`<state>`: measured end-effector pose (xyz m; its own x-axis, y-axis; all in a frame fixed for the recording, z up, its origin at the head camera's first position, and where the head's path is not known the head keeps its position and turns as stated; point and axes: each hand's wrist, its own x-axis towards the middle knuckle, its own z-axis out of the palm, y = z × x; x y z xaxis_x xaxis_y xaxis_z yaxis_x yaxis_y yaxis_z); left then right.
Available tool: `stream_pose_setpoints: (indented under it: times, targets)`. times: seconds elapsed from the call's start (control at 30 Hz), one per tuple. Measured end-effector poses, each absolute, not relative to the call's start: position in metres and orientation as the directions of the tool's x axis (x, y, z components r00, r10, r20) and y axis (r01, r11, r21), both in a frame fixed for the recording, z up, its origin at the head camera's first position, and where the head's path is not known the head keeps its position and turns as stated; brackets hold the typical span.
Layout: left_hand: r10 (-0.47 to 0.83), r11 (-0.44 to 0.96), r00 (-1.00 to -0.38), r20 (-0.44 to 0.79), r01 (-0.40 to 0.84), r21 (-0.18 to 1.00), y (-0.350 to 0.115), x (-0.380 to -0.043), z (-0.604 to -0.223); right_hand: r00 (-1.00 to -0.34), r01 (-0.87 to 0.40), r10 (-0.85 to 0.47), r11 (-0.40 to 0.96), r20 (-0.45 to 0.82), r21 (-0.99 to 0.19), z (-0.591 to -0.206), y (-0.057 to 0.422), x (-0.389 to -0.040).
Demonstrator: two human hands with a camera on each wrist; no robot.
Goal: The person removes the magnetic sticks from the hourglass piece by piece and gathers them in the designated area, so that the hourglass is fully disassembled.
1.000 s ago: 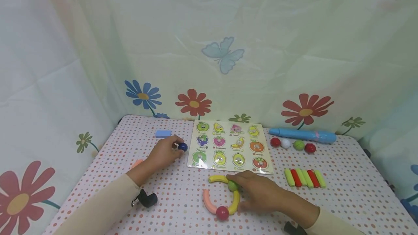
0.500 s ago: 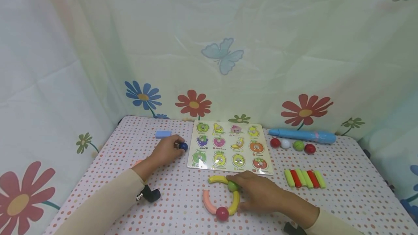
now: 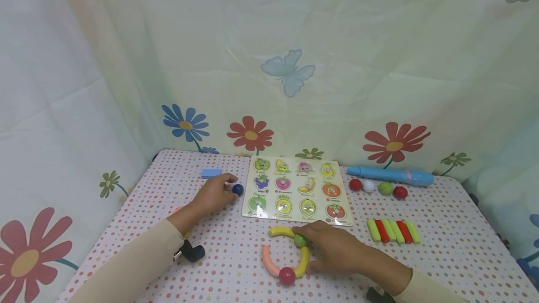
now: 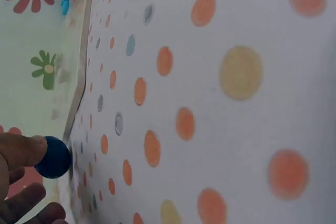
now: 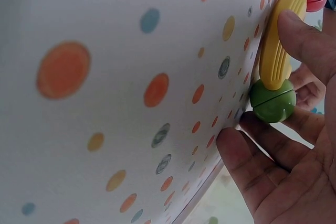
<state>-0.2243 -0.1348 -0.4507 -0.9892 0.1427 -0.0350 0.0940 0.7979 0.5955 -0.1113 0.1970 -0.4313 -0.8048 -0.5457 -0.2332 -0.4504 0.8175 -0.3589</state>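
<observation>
On the dotted table a dark blue ball [image 3: 237, 190] lies left of the fruit picture board. My left hand [image 3: 214, 194] is beside it, thumb [image 4: 25, 150] against it in the left wrist view, other fingers spread away. In front of the board is an unclosed ring of toy pieces: two yellow curved rods [image 3: 302, 262], a pink curved rod [image 3: 269, 261], a green ball [image 3: 300, 240] and a red ball [image 3: 287, 276]. My right hand [image 3: 337, 248] rests at the ring's right side, index finger at the green ball, thumb against a yellow rod [image 5: 281, 40] in the right wrist view.
The fruit board [image 3: 296, 191] stands at the back middle, with a blue block [image 3: 211, 173] to its left. Rightward lie a blue tube-shaped object [image 3: 390, 175], several balls [image 3: 385, 188] and a row of green and red sticks [image 3: 393, 231]. My left arm partly hides an orange piece [image 3: 177, 209].
My left wrist has shifted slightly, and the dark blue ball sits a touch farther right of the fingers. The right hand and the ring of pieces have stayed still.
</observation>
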Motion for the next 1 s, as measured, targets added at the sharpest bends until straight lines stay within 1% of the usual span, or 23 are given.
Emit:
stream_pose_setpoints:
  times: [0.17,0.27,0.4,0.57,0.7,0.87,1.0]
  targets:
    - [0.173,0.836,-0.982,0.070,0.184,0.517,-0.136,-0.209,-0.443,-0.803,-0.453,-0.548,0.816,-0.233,-0.359,-0.432,0.197,-0.112]
    - [0.214,0.845,-0.971,0.107,0.239,0.479,-0.131,-0.193,-0.438,-0.806,-0.451,-0.544,0.820,-0.234,-0.353,-0.433,0.197,-0.112]
    - [0.294,0.834,-0.949,0.113,0.312,0.454,-0.120,-0.167,-0.437,-0.809,-0.452,-0.541,0.823,-0.231,-0.343,-0.434,0.197,-0.112]
    - [0.455,0.780,-0.889,0.043,0.421,0.463,-0.105,-0.137,-0.437,-0.811,-0.458,-0.542,0.823,-0.222,-0.336,-0.434,0.197,-0.112]
    - [0.551,0.746,-0.834,-0.035,0.473,0.470,-0.094,-0.118,-0.438,-0.825,-0.446,-0.526,0.831,-0.208,-0.332,-0.435,0.195,-0.111]
    - [0.612,0.715,-0.789,-0.054,0.522,0.465,-0.087,-0.104,-0.441,-0.848,-0.408,-0.487,0.852,-0.209,-0.327,-0.436,0.189,-0.109]
    - [0.625,0.709,-0.779,-0.046,0.542,0.452,-0.085,-0.100,-0.446,-0.862,-0.381,-0.458,0.869,-0.218,-0.316,-0.435,0.185,-0.107]
